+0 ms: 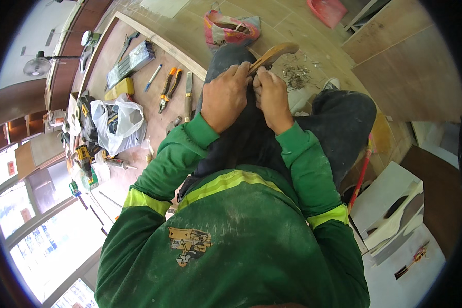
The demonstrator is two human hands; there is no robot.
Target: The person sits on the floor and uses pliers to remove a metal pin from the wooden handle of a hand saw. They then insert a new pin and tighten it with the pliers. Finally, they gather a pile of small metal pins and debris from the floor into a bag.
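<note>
While hands (225, 97) (273, 96) hold wood (276, 52), board edge (161, 44) left, floor (285, 25) beyond

Dusty green sweatshirt (251, 241), yellow bands (235, 179); dark trousers (344, 120).

Round fan (37, 66), white plastic bag (131, 124), pink patterned bag (232, 35)

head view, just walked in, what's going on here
A seated person in a green top has a curved wooden piece in the left hand, over the lap. The right hand is curled close beside it; its exact grip is hidden. Small scraps lie on the floor beyond. To the person's left, orange-and-black pliers and a white plastic bag rest on a board.
</note>
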